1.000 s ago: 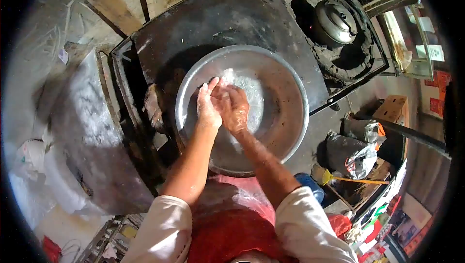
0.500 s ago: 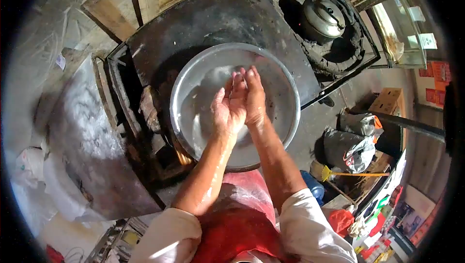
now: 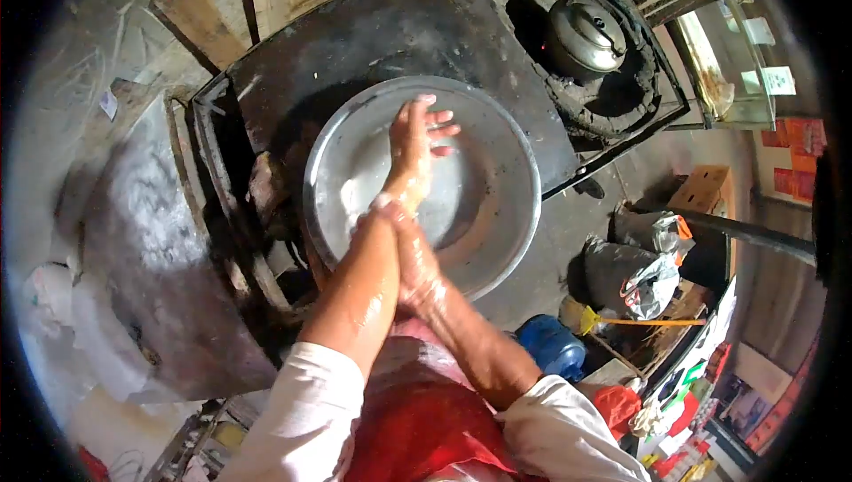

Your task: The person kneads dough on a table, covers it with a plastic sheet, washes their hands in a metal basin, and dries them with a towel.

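Note:
A wide metal basin (image 3: 515,189) sits in front of me with its rim near the edge of the dark stove top. Over the basin, my left hand (image 3: 414,149) is stretched out and holds nothing, its fingers spread. My right hand (image 3: 408,251) is wrapped round my left forearm just below the wrist; some of its fingers are hidden behind the arm. Both forearms look wet and shiny. Light reflects off the inside of the basin, and I cannot tell how much liquid is in it.
A metal kettle (image 3: 586,36) stands on the stove's clay-lined burner at the back right. To the right are silver-grey bags (image 3: 630,278), a yellow broom (image 3: 643,321) and a blue plastic bottle (image 3: 550,346). At left lies a board (image 3: 177,216) with whitish patches.
My hands were together, palms up, over the basin. The right has slid back onto my left forearm, and the left has turned and spread its fingers.

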`<state>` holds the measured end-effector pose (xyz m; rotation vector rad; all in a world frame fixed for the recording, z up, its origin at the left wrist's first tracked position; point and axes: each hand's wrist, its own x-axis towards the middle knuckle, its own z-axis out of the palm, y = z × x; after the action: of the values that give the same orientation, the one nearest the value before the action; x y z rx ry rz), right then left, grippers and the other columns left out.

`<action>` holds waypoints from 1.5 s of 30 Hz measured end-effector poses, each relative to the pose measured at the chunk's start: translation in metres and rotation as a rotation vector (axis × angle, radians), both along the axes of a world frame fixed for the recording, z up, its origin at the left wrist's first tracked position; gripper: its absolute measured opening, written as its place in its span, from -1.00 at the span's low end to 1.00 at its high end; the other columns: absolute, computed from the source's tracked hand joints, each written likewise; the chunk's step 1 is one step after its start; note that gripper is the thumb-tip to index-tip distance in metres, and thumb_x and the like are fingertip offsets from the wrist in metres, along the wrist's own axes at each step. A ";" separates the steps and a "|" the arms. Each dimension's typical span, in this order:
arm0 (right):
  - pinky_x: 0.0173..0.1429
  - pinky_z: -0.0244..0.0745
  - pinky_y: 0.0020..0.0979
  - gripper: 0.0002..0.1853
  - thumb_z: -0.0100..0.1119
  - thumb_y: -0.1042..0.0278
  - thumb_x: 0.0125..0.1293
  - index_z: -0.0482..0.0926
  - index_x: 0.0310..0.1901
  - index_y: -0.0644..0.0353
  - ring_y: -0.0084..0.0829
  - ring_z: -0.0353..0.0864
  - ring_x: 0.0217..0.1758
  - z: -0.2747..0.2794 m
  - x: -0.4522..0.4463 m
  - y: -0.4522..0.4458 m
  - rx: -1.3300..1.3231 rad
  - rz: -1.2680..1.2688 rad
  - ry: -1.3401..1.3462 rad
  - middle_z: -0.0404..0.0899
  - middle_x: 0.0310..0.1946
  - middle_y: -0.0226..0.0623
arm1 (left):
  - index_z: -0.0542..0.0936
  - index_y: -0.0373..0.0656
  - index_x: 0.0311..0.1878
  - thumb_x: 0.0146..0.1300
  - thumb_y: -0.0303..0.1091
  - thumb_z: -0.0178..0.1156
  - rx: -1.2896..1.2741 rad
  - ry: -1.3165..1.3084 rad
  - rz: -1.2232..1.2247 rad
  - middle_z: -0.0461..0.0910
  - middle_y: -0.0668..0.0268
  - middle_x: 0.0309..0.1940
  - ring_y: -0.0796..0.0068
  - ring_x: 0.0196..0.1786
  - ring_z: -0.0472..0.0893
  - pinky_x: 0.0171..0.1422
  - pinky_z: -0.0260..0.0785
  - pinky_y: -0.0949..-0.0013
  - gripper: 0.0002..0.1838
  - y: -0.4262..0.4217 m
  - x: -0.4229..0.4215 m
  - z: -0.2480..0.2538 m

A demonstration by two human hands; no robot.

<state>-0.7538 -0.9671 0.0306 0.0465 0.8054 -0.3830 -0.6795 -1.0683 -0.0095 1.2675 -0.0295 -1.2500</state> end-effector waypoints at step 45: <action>0.01 0.41 -0.02 -0.61 0.01 0.03 0.27 0.61 -0.24 0.22 0.05 0.56 -0.19 0.069 0.029 -0.010 -2.052 0.338 -0.104 0.57 -0.39 -0.06 | 0.65 -0.07 -0.21 0.22 -0.31 0.12 -0.113 -2.334 -1.496 0.72 0.21 -0.32 0.25 -0.26 0.68 0.15 0.29 0.02 -0.84 0.053 -0.008 -0.075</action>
<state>-0.7248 -0.9771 0.0993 -1.9254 0.0084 -0.7142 -0.6875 -1.0156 -0.0846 1.8289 -2.9466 0.0877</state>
